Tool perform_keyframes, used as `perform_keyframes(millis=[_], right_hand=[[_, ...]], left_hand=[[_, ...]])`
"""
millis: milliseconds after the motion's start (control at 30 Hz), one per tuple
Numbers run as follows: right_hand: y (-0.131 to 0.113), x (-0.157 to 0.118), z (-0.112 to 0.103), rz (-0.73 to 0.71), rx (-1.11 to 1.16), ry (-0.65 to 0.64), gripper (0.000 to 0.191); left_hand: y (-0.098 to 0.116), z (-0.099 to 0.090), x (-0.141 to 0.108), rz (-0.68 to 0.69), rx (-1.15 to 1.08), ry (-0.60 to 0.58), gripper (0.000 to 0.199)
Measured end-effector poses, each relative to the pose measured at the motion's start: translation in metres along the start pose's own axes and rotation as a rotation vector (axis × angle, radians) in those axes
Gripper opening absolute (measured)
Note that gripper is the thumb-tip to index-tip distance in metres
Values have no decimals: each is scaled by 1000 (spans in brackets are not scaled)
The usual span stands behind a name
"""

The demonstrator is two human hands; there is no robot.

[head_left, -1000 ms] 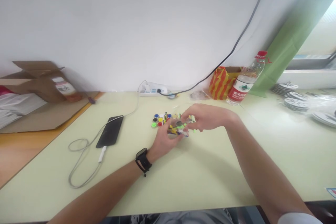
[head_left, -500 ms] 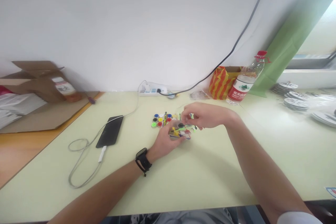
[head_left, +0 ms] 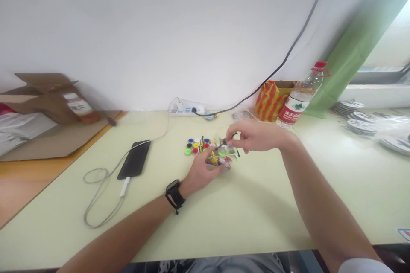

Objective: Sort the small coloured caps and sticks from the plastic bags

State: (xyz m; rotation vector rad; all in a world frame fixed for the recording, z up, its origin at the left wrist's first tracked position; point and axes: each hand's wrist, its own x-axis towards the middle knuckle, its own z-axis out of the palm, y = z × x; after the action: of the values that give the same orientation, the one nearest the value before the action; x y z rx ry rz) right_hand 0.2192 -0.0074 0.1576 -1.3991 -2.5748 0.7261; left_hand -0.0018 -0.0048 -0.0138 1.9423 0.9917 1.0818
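My left hand (head_left: 203, 169) is wrapped round the side of a clear plastic container (head_left: 221, 162) full of small coloured pieces, yellow, red, white and green among them. Over its opening, my right hand (head_left: 245, 135) pinches a thin black stick (head_left: 221, 146) that slants from the container up past my fingertips. Just left of the container lie round coloured caps (head_left: 194, 151) in blue, white, black, yellow, green and red. A few slim yellow and black sticks (head_left: 201, 145) lie side by side among them. More small green and black pieces (head_left: 237, 153) show beneath my right hand.
A black phone (head_left: 134, 161) on a white cable lies to the left. At the wall are a power strip (head_left: 186, 109), a striped bag (head_left: 268, 102) and a large water bottle (head_left: 293, 108). Stacked discs (head_left: 360, 126) are at the right, a cardboard box (head_left: 45, 94) at the left.
My right hand has risen slightly and shifted right, and the black stick now shows in its fingers. My left hand stays on the container.
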Motion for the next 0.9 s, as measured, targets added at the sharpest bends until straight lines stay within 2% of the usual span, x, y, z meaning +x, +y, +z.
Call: perform_keyframes(millis=[67,133,400,600,767,900], right_hand=[[1,-2,-3,-30,-18,98,23],[3,-3,-6,-56,-39,144,27],[10,2,-1,-29,-92,144,26],[5,10,9,-11,-159,232,18],[1,10,12,-14,-239,252,25],[-4,8,16,1,-379,196,25]], left_hand=[[2,-1,0,5,-13,-8,56],[5,-1,1,15,-21,-19,52],[9,-2,1,36,-34,-32,49],[7,-1,0,22,-63,-34,51],[6,0,0,26,-72,-26,49],[5,0,0,8,-62,-44,48]])
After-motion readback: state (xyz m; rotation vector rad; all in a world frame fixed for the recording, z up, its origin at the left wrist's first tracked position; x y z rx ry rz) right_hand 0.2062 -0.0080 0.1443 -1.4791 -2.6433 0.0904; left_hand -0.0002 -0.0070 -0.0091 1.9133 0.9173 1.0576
